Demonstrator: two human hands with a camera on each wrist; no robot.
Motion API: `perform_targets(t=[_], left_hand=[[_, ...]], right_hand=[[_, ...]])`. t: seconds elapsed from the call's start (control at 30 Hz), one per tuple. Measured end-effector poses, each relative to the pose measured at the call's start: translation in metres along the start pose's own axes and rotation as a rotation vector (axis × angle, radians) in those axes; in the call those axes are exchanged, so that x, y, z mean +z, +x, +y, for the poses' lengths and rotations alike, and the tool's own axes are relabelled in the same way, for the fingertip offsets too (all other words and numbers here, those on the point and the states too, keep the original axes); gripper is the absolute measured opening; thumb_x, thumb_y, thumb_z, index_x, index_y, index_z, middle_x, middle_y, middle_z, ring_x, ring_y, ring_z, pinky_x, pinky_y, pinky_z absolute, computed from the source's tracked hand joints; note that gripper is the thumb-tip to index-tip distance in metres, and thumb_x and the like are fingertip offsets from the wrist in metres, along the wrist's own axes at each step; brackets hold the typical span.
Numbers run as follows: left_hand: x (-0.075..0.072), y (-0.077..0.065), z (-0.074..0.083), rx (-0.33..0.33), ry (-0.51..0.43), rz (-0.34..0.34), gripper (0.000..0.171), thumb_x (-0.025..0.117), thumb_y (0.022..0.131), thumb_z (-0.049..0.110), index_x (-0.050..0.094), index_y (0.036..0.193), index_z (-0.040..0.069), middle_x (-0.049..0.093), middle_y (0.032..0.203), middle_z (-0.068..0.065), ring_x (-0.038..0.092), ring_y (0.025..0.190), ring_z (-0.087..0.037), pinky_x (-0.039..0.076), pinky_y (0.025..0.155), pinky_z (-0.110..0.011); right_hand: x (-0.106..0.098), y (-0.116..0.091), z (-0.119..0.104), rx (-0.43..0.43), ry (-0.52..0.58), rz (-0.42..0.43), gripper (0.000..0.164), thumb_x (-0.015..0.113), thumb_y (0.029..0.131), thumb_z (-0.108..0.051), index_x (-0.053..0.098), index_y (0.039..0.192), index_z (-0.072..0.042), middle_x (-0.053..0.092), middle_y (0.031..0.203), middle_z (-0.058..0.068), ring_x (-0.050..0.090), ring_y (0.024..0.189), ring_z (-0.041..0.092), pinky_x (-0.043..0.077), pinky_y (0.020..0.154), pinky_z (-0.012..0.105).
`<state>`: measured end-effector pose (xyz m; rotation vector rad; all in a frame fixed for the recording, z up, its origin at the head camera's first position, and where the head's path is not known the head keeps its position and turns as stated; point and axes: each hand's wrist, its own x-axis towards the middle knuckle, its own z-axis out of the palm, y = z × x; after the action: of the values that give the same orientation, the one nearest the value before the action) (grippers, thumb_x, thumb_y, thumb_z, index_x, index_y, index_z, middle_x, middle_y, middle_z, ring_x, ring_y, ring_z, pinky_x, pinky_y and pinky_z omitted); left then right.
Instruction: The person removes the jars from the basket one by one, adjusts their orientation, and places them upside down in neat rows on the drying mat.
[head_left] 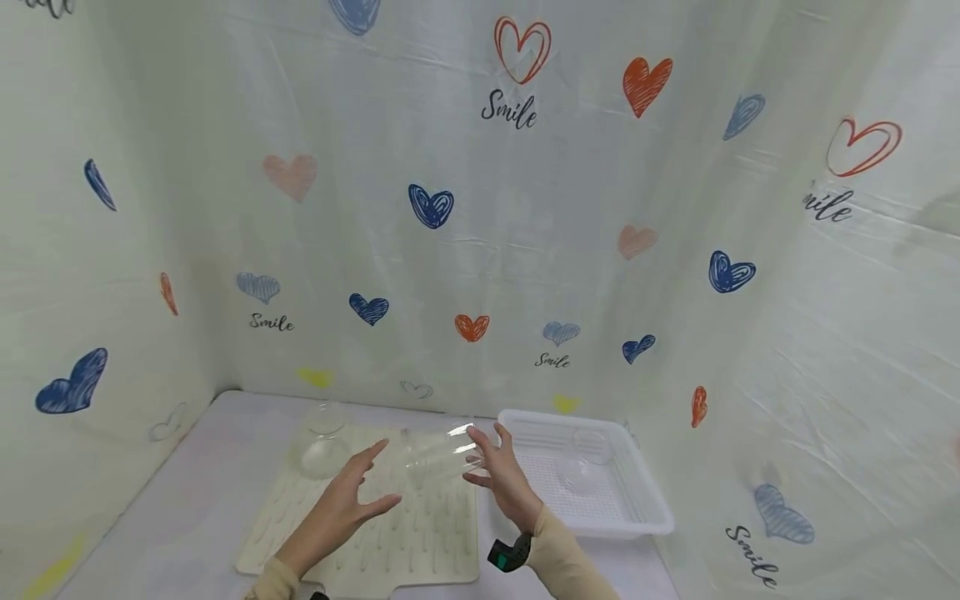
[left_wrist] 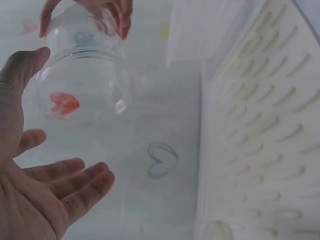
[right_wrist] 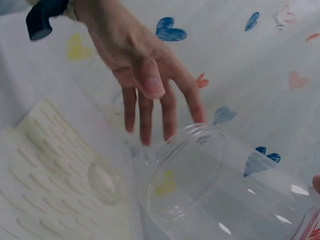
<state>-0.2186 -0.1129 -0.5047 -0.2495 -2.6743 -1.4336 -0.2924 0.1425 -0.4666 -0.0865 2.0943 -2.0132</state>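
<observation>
Fingers of our right hand (head_left: 512,479), half-curled, grip the jar (head_left: 435,458) by one end, lower centre, presumably keeping its mouth clear; our left hand (head_left: 337,504) is spread wide, empty.

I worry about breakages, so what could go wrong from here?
The right hand holds a clear, cylindrical, glass-like jar sideways by one end, so it might slip onto the cream, ridged, rubbery-looking mat. The left hand, gripping nothing, could bump another clear, rounded, glass-like container on that mat.
</observation>
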Motion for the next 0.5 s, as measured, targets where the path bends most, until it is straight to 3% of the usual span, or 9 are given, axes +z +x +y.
perform_targets(t=[0.1,0.2,0.3,0.4,0.5], left_hand=[[-0.008,-0.018,-0.020,-0.084,0.148,-0.034,0.075,0.059,0.085,0.062,0.045,0.143,0.017,0.037,0.149,-0.022,0.042,0.131,-0.047,0.041,0.096,-0.064],[-0.012,-0.036,-0.047,-0.153,0.328,-0.078,0.060,0.063,0.086,0.054,0.059,0.129,0.011,0.045,0.137,-0.032,0.046,0.120,-0.054,0.044,0.086,-0.068],[-0.015,-0.049,-0.076,-0.194,0.460,-0.094,0.049,0.068,0.085,0.044,0.064,0.119,0.008,0.051,0.125,-0.035,0.049,0.111,-0.057,0.046,0.079,-0.069],[-0.014,-0.057,-0.103,-0.255,0.505,-0.099,0.048,0.070,0.085,0.040,0.064,0.117,0.005,0.053,0.119,-0.035,0.050,0.106,-0.059,0.046,0.078,-0.068],[-0.014,-0.064,-0.121,-0.335,0.477,-0.132,0.050,0.070,0.085,0.037,0.062,0.119,0.002,0.051,0.119,-0.035,0.047,0.107,-0.061,0.045,0.080,-0.069]], right_hand=[[0.011,0.009,0.000,-0.056,-0.118,0.113,0.107,0.066,0.085,-0.055,-0.002,0.154,-0.010,0.034,0.143,0.032,0.051,0.122,0.043,0.056,0.084,0.042],[0.023,0.019,0.001,-0.122,-0.226,0.183,0.107,0.069,0.083,-0.055,0.002,0.155,-0.013,0.038,0.141,0.026,0.054,0.119,0.038,0.055,0.085,0.043],[0.035,0.031,0.004,-0.196,-0.284,0.211,0.108,0.073,0.081,-0.052,0.004,0.155,-0.016,0.038,0.141,0.024,0.052,0.120,0.036,0.053,0.086,0.045],[0.048,0.044,0.010,-0.257,-0.323,0.219,0.108,0.076,0.079,-0.048,0.005,0.155,-0.017,0.039,0.141,0.023,0.050,0.122,0.039,0.052,0.086,0.048],[0.062,0.056,0.018,-0.287,-0.373,0.212,0.109,0.076,0.079,-0.049,0.004,0.156,-0.019,0.040,0.142,0.021,0.048,0.125,0.039,0.049,0.092,0.050]])
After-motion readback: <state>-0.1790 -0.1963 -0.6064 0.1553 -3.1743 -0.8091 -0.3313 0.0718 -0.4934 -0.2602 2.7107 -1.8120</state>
